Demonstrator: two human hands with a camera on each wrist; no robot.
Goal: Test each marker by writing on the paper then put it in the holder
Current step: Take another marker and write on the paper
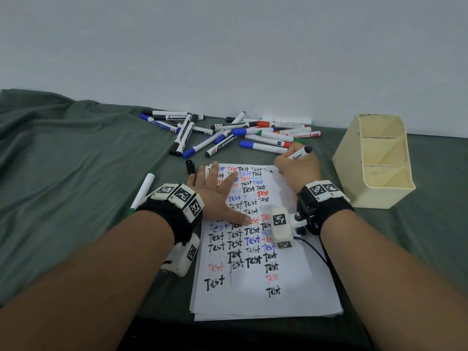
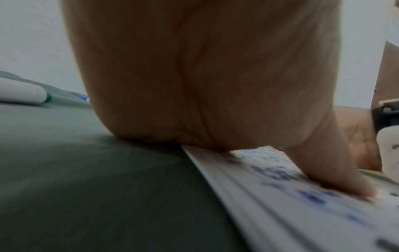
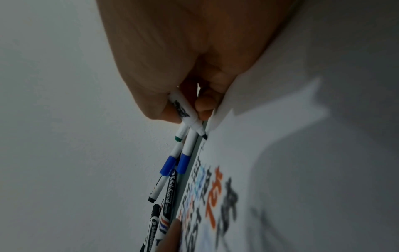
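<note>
My right hand (image 1: 296, 171) grips an uncapped black marker (image 1: 298, 155), its tip (image 3: 204, 135) touching the top right of the paper (image 1: 291, 282). The stack of white sheets carries many "Test" words in black, blue and red. My left hand (image 1: 215, 196) lies flat with spread fingers on the paper's upper left, thumb (image 2: 336, 173) pressing the sheet. A black cap (image 1: 190, 166) stands just beyond the paper's top left corner. The cream holder (image 1: 374, 163) stands to the right, its compartments showing nothing inside. A pile of capped markers (image 1: 228, 134) lies behind the paper.
A green-capped marker (image 1: 143, 192) lies on the grey-green cloth (image 1: 63, 173) left of my left wrist. A pale wall rises right behind the marker pile. A black cable (image 1: 316, 252) runs from my right wrist camera over the paper.
</note>
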